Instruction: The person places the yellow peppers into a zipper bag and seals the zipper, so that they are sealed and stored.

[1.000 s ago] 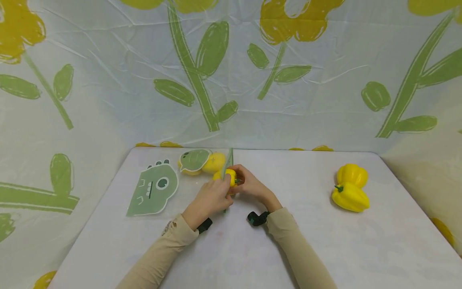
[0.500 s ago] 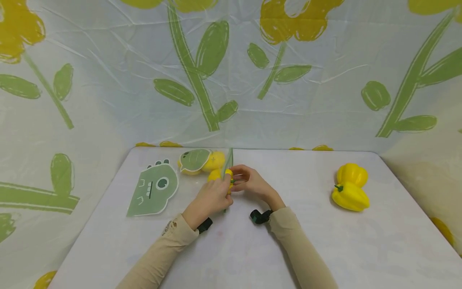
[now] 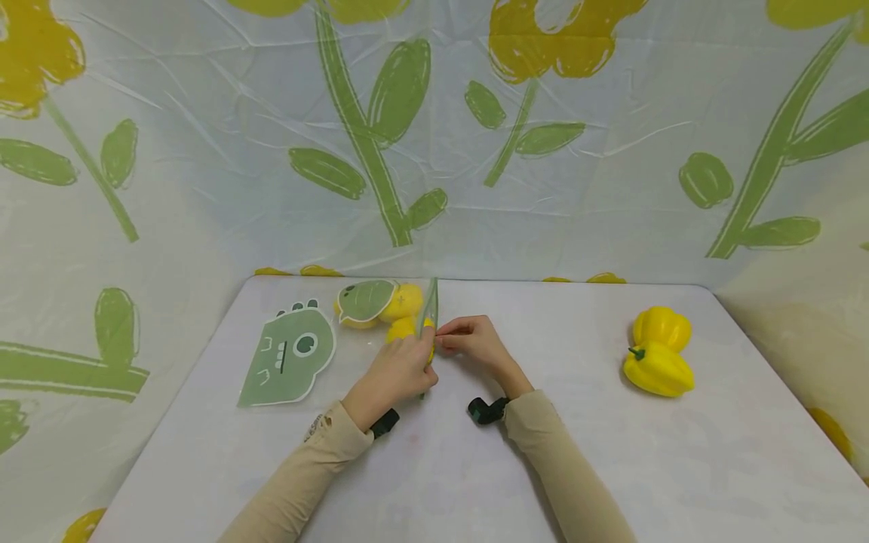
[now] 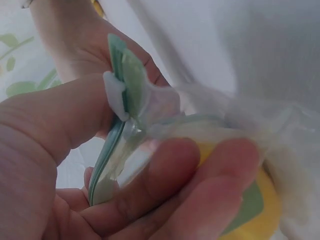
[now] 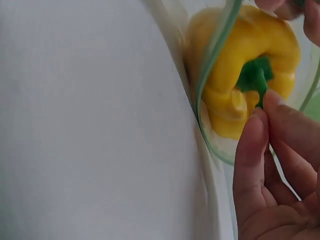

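Observation:
A clear zip bag (image 3: 288, 358) with green cartoon prints lies on its side, its mouth facing right. My left hand (image 3: 397, 373) grips the near edge of the mouth; in the left wrist view, the thumb is against the white slider (image 4: 116, 97) on the green zip strip (image 4: 106, 155). A yellow bell pepper (image 5: 225, 60) sits just inside the green-rimmed mouth, stem outward. My right hand (image 3: 478, 343) pinches its green stem (image 5: 260, 82) between thumb and fingertip. Deeper in the bag another yellow shape (image 3: 403, 304) shows, partly covered by the print.
Two more yellow bell peppers, a rear one (image 3: 661, 329) and a front one (image 3: 658, 371), lie touching on the right of the white table (image 3: 577, 467). A flower-printed sheet (image 3: 611, 196) stands behind the table. Dark wrist cameras (image 3: 485, 411) are worn at both wrists.
The pepper has moved left, deeper into the bag's mouth. My right hand has gone from holding its body, through loosened fingers, to pinching the stem. My left hand stays on the bag.

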`<state>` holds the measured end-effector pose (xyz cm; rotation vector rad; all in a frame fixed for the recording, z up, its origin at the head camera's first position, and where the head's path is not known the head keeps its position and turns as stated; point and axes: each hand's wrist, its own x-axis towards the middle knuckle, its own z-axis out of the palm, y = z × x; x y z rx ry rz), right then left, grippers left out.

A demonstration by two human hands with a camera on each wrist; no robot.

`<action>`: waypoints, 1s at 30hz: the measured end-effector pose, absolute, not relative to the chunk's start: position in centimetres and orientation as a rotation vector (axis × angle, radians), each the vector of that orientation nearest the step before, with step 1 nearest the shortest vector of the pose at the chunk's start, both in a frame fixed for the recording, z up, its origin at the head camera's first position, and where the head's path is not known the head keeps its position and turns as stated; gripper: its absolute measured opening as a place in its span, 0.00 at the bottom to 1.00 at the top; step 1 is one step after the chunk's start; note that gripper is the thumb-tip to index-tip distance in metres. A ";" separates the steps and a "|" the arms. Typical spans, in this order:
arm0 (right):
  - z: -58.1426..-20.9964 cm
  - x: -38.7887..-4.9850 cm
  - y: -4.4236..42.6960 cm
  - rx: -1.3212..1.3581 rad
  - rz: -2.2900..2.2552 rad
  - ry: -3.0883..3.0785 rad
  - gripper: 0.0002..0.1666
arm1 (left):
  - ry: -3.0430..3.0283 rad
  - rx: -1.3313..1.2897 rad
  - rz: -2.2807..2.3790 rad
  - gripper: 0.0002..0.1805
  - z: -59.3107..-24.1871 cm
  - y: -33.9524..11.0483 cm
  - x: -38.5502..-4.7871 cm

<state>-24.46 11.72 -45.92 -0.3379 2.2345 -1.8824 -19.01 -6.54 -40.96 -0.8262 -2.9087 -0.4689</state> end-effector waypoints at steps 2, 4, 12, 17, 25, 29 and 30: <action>-46.0 -24.4 11.3 -0.317 -1.898 2.237 0.10 | -2.911 -0.833 -0.468 0.19 -40.9 -6.6 -19.0; -46.1 -24.3 11.0 -0.300 -1.915 2.238 0.10 | -2.904 -0.843 -0.462 0.19 -40.9 -6.6 -19.0; -46.7 -24.3 9.9 -0.317 -1.966 2.212 0.10 | -2.910 -0.866 -0.519 0.21 -40.8 -6.6 -18.9; -47.2 -24.4 9.5 -0.278 -2.058 2.124 0.11 | -2.917 -0.863 -0.512 0.22 -40.9 -6.5 -18.9; -47.1 -24.4 9.5 -0.273 -2.052 2.114 0.12 | -2.931 -0.858 -0.501 0.22 -40.8 -6.5 -18.9; -45.6 -24.1 10.1 -0.281 -1.970 2.199 0.12 | -2.934 -0.852 -0.501 0.21 -40.8 -6.6 -18.9; -45.2 -24.1 10.4 -0.291 -1.952 2.215 0.12 | -2.931 -0.850 -0.494 0.21 -40.9 -6.7 -19.0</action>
